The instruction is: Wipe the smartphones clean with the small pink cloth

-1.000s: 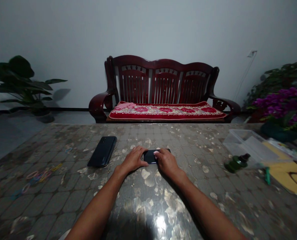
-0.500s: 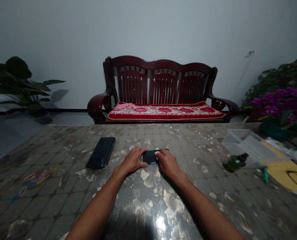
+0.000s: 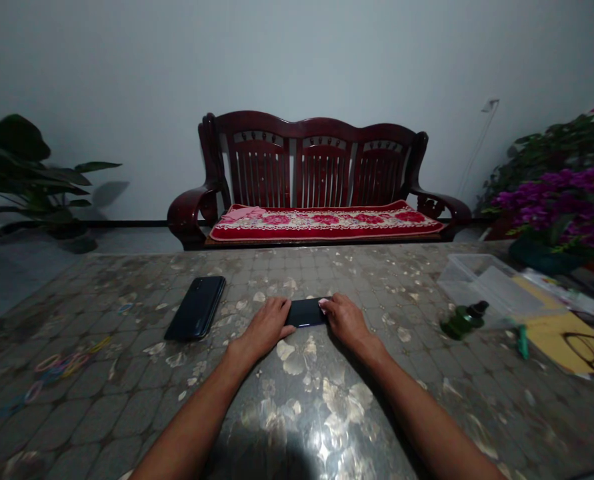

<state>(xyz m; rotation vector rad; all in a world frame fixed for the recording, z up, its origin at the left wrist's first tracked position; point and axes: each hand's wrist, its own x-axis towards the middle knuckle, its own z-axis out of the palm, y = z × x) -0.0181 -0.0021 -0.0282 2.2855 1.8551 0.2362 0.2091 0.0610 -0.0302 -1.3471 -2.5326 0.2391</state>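
Note:
A small dark phone (image 3: 305, 311) lies flat on the patterned table (image 3: 297, 400), crosswise in front of me. My left hand (image 3: 265, 328) rests at its left end, fingers curled against the edge. My right hand (image 3: 345, 319) rests at its right end, fingertips on the phone's top. A second, larger dark phone (image 3: 196, 307) lies face down to the left, a hand's width from my left hand and untouched.
Coloured rubber bands (image 3: 57, 365) lie scattered at the left. At the right stand a clear plastic box (image 3: 487, 283), a small green bottle (image 3: 461, 321), yellow paper with glasses (image 3: 581, 343) and purple flowers (image 3: 561, 200). A red wooden bench (image 3: 317, 180) stands beyond the table.
My right hand has slid to the right along the small phone, uncovering more of its dark face. The view has shifted slightly to the right. The left hand stays at the phone's left end.

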